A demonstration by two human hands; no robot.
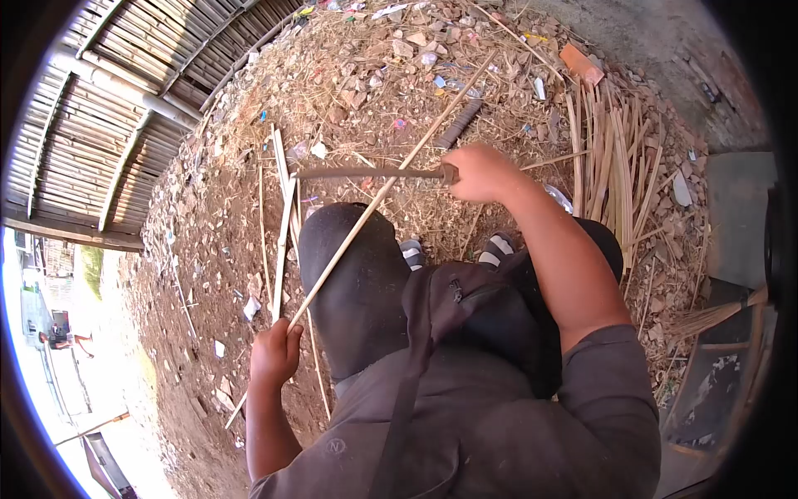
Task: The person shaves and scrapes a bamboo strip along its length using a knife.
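My left hand [274,353] is closed around a long, thin bamboo strip [345,249], which runs diagonally up across my left knee to the far ground. In my closed right hand [480,173] is the handle of a long knife [366,172]. Its narrow dark blade points left and crosses the strip in this view, well above my left hand. Left of my knee, several pale split bamboo pieces [281,224] lie on the ground, with the knife's tip overlapping them.
A pile of split bamboo strips [615,158] lies at right, below an orange brick [582,64]. Beyond my feet is a dark ridged piece [459,125]. Stones and litter cover the ground. A bamboo wall [108,108] stands at upper left, a broom [706,320] at right.
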